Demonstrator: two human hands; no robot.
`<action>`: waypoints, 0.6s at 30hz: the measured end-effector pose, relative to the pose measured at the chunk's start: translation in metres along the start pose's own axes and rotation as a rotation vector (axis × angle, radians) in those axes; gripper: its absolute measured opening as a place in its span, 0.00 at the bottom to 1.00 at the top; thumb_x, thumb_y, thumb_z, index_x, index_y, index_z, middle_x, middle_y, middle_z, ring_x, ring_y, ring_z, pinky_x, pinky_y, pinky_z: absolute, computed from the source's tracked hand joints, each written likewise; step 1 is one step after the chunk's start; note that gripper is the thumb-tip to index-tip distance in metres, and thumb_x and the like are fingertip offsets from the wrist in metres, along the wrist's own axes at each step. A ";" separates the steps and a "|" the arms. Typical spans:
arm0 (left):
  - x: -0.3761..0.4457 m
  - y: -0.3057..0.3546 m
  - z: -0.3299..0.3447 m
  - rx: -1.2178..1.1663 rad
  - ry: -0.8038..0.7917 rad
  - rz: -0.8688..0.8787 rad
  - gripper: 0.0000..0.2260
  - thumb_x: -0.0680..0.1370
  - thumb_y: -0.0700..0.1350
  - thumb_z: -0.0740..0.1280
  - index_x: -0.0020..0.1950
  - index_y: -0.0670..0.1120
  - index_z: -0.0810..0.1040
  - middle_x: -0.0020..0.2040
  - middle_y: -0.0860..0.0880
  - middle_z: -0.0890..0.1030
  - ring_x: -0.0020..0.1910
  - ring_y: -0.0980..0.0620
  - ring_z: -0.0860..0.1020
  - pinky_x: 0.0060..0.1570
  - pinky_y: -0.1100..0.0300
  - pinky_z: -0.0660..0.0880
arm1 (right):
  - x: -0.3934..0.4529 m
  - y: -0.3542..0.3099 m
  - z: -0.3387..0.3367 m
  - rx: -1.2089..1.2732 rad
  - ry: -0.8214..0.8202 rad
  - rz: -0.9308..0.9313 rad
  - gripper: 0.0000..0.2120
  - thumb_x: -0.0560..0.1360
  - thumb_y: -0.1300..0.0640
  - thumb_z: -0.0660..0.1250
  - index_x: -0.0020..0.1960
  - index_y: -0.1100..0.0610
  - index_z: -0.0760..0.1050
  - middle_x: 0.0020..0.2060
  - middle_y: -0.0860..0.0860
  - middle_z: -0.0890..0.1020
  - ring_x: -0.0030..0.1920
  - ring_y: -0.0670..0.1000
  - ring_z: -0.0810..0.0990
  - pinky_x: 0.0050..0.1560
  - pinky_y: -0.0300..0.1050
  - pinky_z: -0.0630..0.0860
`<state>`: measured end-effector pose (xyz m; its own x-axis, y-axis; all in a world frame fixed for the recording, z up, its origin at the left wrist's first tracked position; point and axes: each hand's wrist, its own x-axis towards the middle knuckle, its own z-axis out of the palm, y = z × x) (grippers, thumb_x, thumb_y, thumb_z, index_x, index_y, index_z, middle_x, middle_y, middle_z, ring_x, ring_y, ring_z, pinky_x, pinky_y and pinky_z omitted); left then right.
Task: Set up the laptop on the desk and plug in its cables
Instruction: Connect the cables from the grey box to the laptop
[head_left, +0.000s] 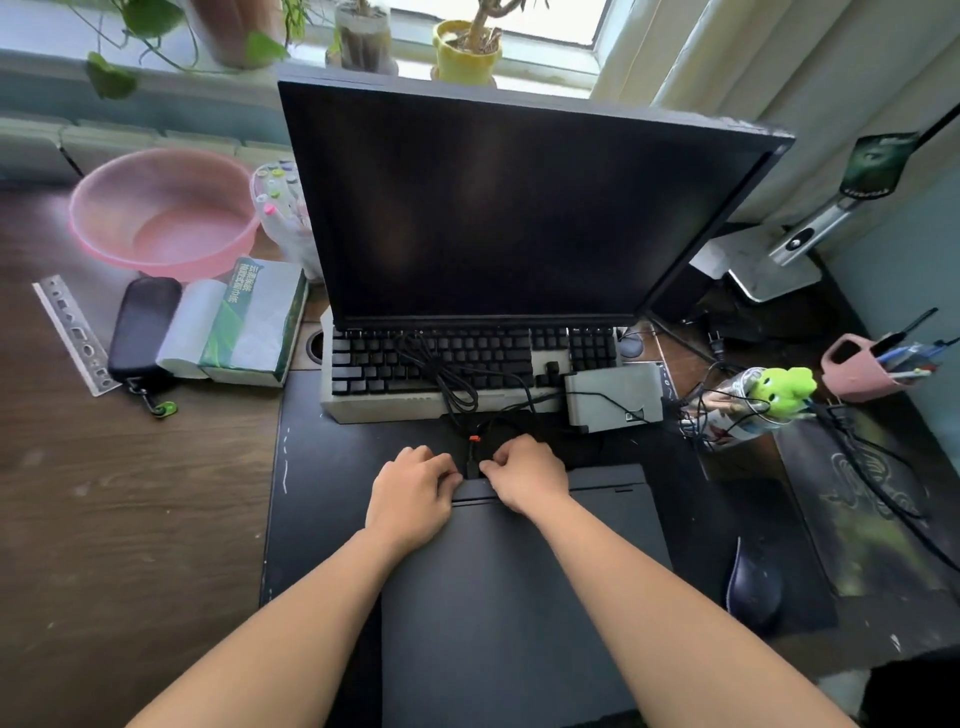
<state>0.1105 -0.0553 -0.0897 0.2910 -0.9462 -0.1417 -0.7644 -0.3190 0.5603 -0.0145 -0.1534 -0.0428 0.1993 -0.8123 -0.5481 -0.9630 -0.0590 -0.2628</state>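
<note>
A closed dark laptop lies flat on the black desk mat in front of me. Both hands meet at its rear edge. My left hand rests curled on the lid's back left corner, fingertips against a black cable plug with a red collar. My right hand pinches that plug from the right. The plug's cable runs up to a loose coil on the keyboard and to a grey power brick. Whether the plug sits in a port is hidden by my fingers.
A dark monitor stands over a black keyboard just behind the laptop. Left: pink basin, tissue box, black case, ruler. Right: mouse, tangled cables with a green plush toy, pink pen holder, lamp base.
</note>
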 end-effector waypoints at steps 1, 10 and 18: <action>0.002 -0.001 -0.002 -0.001 -0.050 0.013 0.08 0.79 0.52 0.63 0.48 0.51 0.80 0.45 0.51 0.78 0.50 0.47 0.74 0.45 0.54 0.71 | -0.006 -0.001 0.001 -0.024 0.020 -0.011 0.14 0.77 0.47 0.65 0.58 0.52 0.80 0.56 0.53 0.83 0.60 0.57 0.79 0.59 0.48 0.75; -0.004 -0.032 -0.058 0.180 -0.281 0.046 0.13 0.80 0.50 0.61 0.62 0.50 0.76 0.55 0.46 0.74 0.61 0.43 0.71 0.56 0.47 0.75 | -0.058 -0.017 0.000 -0.127 0.169 -0.154 0.15 0.79 0.54 0.62 0.63 0.53 0.76 0.60 0.53 0.79 0.61 0.56 0.75 0.58 0.49 0.72; -0.066 -0.073 -0.096 0.329 -0.367 0.008 0.16 0.77 0.49 0.60 0.65 0.50 0.72 0.62 0.47 0.75 0.64 0.44 0.72 0.59 0.48 0.74 | -0.109 -0.027 0.017 -0.066 0.039 -0.137 0.14 0.78 0.52 0.63 0.63 0.51 0.76 0.62 0.52 0.79 0.62 0.56 0.77 0.56 0.46 0.73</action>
<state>0.2028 0.0355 -0.0430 0.1079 -0.8867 -0.4495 -0.9240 -0.2562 0.2837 -0.0069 -0.0536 0.0110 0.3241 -0.8160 -0.4786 -0.9373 -0.2083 -0.2795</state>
